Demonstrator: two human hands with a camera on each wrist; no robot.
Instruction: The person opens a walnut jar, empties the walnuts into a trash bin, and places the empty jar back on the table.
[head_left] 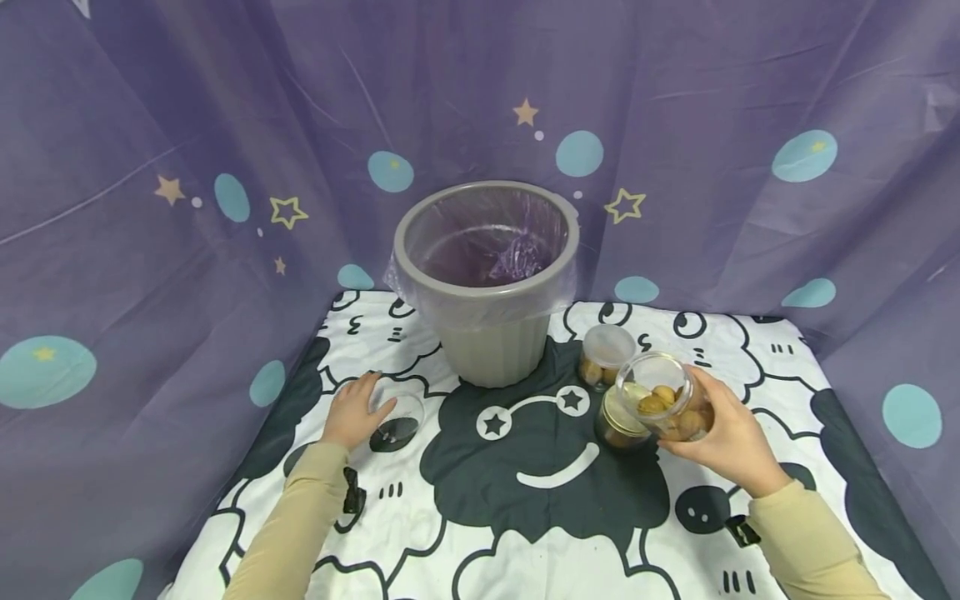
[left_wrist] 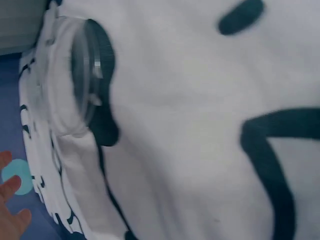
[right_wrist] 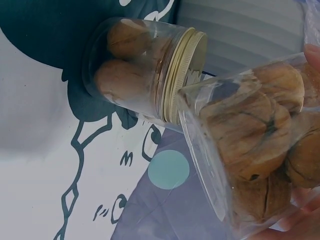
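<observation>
My right hand [head_left: 726, 433] grips a clear plastic jar [head_left: 660, 358] of walnuts [right_wrist: 245, 132], held tilted above the cloth with its round end toward the left. Close beneath it stands a gold-lidded jar [head_left: 621, 415]; walnuts show through its wall in the right wrist view. Behind that is a jar with a translucent lid [head_left: 609, 342], brown nuts inside. My left hand [head_left: 352, 414] is over the left of the cloth with fingers relaxed. Beside it stands a clear round container [head_left: 408, 408] with nothing visible inside; in the left wrist view the fingers are apart from it.
A grey bin [head_left: 495, 350] lined with a thin purplish bag [head_left: 525, 254] stands at the back centre. Black-and-white cartoon cloth [head_left: 525, 567] covers the table. Purple curtain [head_left: 675, 100] hangs behind and on both sides.
</observation>
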